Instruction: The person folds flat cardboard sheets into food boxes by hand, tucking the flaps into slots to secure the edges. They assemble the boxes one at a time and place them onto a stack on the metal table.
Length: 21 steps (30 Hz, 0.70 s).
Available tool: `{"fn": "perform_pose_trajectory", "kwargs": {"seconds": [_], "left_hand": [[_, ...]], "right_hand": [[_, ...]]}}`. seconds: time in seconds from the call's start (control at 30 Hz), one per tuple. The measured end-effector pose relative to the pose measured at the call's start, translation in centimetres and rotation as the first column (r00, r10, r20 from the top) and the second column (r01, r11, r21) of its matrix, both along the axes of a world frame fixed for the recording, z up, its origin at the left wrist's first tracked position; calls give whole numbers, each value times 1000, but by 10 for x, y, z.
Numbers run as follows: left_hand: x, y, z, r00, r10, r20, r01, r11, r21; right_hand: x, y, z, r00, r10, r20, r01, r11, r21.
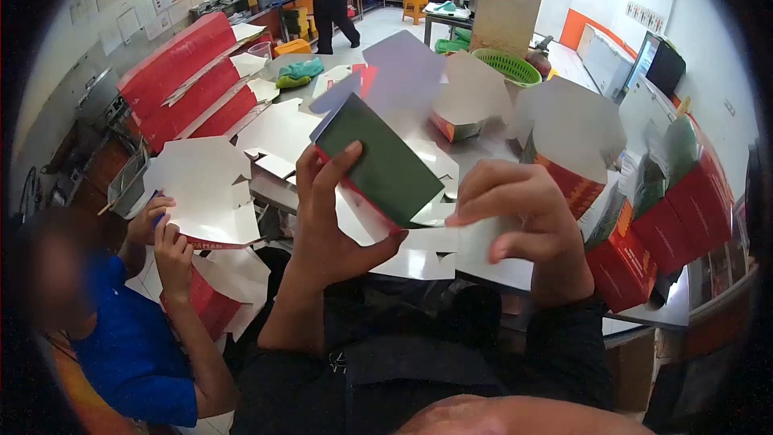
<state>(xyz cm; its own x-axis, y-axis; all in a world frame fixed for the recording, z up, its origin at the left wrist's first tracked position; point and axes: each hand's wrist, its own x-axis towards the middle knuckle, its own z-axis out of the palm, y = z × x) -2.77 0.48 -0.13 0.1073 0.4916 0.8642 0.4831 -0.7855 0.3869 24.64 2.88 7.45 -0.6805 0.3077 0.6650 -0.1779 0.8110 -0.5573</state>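
My left hand point(326, 217) grips a partly folded cardboard food box point(382, 165) from its left side, thumb below and fingers on top. The box is tilted, with its dark green face toward me, a red edge below and pale open flaps at the far side. Close to the box's lower right corner is my right hand point(519, 225), its fingers bent and its thumb held apart, with nothing visible between them. Flat white cardboard blanks point(419, 262) lie on the table under my hands.
To the left, a person in a blue shirt point(133, 338) holds an opened white carton point(197, 185). Stacked red cartons point(181, 72) stand beyond. Folded red boxes point(620, 266) crowd the right side. A green basket point(507, 67) and teal cloth point(299, 71) are farther back, with another person point(328, 0) standing behind.
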Motion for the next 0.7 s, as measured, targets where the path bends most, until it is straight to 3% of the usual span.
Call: {"fn": "perform_pose_trajectory", "kwargs": {"seconds": [0.13,0.23,0.33,0.4,0.6,0.7], "left_hand": [[0,-4,3,996,51,-76,-48,998,41],[0,-3,-1,996,18,-91,-13,998,57],[-1,4,-9,998,32,-56,-26,994,104],[2,7,-13,996,90,1,-89,986,141],[-1,6,-8,990,137,-39,-139,990,-35],[3,8,-12,992,126,-22,-124,991,56]], "right_hand": [[-2,9,-1,993,80,83,-92,984,153],[3,14,2,992,104,72,-108,993,56],[-4,11,-3,998,9,62,-10,1000,12],[-11,12,-11,996,-41,82,33,995,98],[-21,15,-16,983,-116,141,55,925,377],[-21,16,-15,976,-194,103,145,921,361]]}}
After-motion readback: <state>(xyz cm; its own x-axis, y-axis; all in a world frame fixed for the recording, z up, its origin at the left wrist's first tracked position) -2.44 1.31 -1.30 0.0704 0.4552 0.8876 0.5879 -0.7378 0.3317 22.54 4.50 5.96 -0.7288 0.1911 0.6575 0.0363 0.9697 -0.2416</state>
